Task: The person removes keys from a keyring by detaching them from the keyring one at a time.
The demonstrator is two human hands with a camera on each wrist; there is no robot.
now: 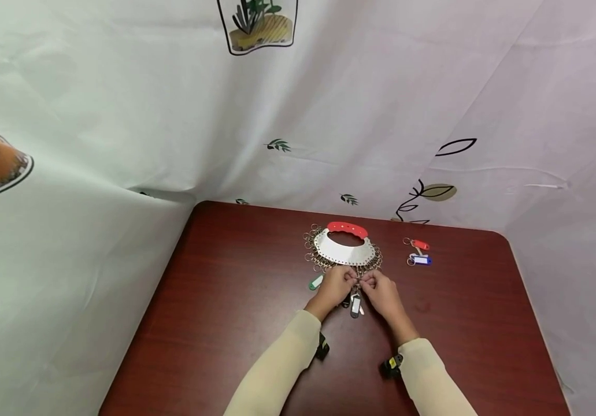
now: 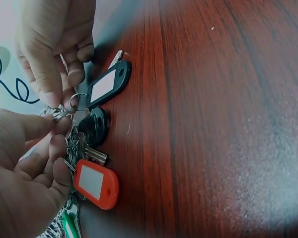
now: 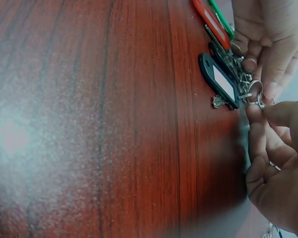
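A white curved key-holder plate [image 1: 344,249] with a red handle [image 1: 347,229] lies on the table, many metal rings hanging round its edge. At its near edge my left hand [image 1: 335,285] and my right hand [image 1: 382,293] meet, fingertips almost touching. Both pinch at a small split ring [image 3: 261,88], partly covered by the fingers. From it hangs a black key tag [image 2: 108,84] with a white label and a key. Beside my left fingers lie another black tag [image 2: 95,125], a red key tag [image 2: 109,188] and a green tag [image 1: 316,282].
Further right on the table [image 1: 214,300] lie a loose red key tag [image 1: 420,245] and a blue key tag [image 1: 421,260] with their keys. White patterned cloth [image 1: 329,115] hangs behind the table's far edge. Black cameras sit at both wrists.
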